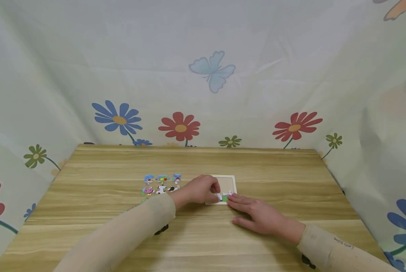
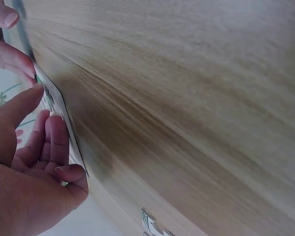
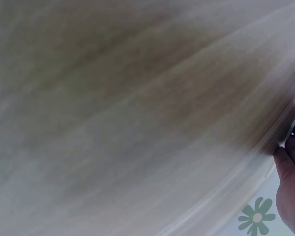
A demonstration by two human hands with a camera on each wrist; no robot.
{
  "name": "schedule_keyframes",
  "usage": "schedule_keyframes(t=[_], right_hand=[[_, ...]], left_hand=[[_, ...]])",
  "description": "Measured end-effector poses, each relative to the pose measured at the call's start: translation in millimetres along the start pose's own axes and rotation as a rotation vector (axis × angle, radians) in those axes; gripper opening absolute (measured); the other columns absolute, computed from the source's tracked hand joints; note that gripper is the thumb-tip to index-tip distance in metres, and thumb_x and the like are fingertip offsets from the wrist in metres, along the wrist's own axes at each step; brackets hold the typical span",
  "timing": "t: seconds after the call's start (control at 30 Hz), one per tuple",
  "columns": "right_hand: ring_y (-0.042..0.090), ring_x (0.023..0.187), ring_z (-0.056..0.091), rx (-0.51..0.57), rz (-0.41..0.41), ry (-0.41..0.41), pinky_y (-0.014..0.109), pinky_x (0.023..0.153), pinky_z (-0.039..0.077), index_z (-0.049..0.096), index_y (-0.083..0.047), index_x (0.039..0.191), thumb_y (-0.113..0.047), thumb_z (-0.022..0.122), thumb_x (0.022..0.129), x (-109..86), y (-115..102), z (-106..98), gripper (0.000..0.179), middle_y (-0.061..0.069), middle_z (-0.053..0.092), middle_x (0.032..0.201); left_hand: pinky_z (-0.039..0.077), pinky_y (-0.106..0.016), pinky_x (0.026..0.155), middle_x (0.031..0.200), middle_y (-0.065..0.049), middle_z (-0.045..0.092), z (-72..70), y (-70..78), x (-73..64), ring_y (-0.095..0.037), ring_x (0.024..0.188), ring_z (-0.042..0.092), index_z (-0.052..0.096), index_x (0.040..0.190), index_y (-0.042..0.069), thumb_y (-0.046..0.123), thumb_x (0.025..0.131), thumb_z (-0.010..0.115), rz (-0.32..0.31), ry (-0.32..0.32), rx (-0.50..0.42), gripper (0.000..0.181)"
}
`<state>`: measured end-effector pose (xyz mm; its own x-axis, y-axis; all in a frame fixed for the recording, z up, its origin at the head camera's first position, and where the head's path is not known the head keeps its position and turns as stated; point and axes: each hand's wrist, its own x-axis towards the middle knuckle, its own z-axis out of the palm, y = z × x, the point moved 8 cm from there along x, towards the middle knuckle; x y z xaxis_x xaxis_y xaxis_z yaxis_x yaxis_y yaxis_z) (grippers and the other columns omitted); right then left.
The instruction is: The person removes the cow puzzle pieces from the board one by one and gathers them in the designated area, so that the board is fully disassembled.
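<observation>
A small square puzzle frame (image 1: 235,185) with a pale border lies on the table, with green and white jigsaw pieces (image 1: 225,197) along its near edge. My left hand (image 1: 198,189) reaches over its left side. Its bent fingers and thumb (image 2: 20,105) pinch at a puzzle piece at the near edge, mostly hidden by the hand. My right hand (image 1: 257,214) lies at the near right corner, straight fingertips touching the frame and a piece there. In the right wrist view only part of the right hand (image 3: 291,172) shows, at the edge.
Left of the frame several loose jigsaw pieces lie in rows, among them a pink one (image 1: 148,190) and a black-and-white one (image 1: 173,188). The left forearm partly covers the nearest row. Behind the wooden table (image 1: 274,170) hangs a flowered cloth (image 1: 257,94).
</observation>
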<state>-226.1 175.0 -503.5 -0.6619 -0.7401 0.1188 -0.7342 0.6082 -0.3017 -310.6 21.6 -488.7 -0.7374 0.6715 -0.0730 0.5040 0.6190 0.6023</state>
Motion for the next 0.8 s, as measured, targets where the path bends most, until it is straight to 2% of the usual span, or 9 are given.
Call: schedule_keyframes(t=[0.43, 0.63, 0.8], right_hand=[[0.026, 0.148, 0.051, -0.006, -0.027, 0.017, 0.050, 0.113, 0.048, 0.060, -0.009, 0.152, -0.042, 0.068, 0.105, 2.0, -1.8, -2.1, 0.058, 0.006, 0.052, 0.161], [0.029, 0.147, 0.052, -0.026, -0.042, 0.017, 0.051, 0.112, 0.048, 0.060, -0.008, 0.152, -0.042, 0.069, 0.105, 1.2, -3.3, -4.5, 0.058, 0.007, 0.052, 0.161], [0.031, 0.147, 0.052, -0.042, -0.025, 0.019, 0.051, 0.112, 0.048, 0.060, -0.008, 0.152, -0.042, 0.069, 0.105, -3.5, -0.2, -5.1, 0.059, 0.007, 0.053, 0.161]], left_hand=[[0.051, -0.032, 0.086, 0.088, 0.003, 0.069, 0.4, -2.4, 0.1, -0.011, 0.085, 0.060, 0.073, 0.096, 0.010, 0.015, 0.089, 0.085, -0.007, 0.034, -0.007, 0.014], [0.051, -0.031, 0.085, 0.088, 0.002, 0.069, 0.6, -2.5, 0.8, -0.011, 0.085, 0.060, 0.073, 0.095, 0.012, 0.016, 0.088, 0.085, -0.010, 0.035, 0.008, 0.014], [0.050, -0.031, 0.084, 0.090, 0.001, 0.069, 1.4, -0.3, 1.2, -0.011, 0.085, 0.059, 0.073, 0.095, 0.011, 0.017, 0.088, 0.085, -0.004, 0.021, 0.023, 0.015]])
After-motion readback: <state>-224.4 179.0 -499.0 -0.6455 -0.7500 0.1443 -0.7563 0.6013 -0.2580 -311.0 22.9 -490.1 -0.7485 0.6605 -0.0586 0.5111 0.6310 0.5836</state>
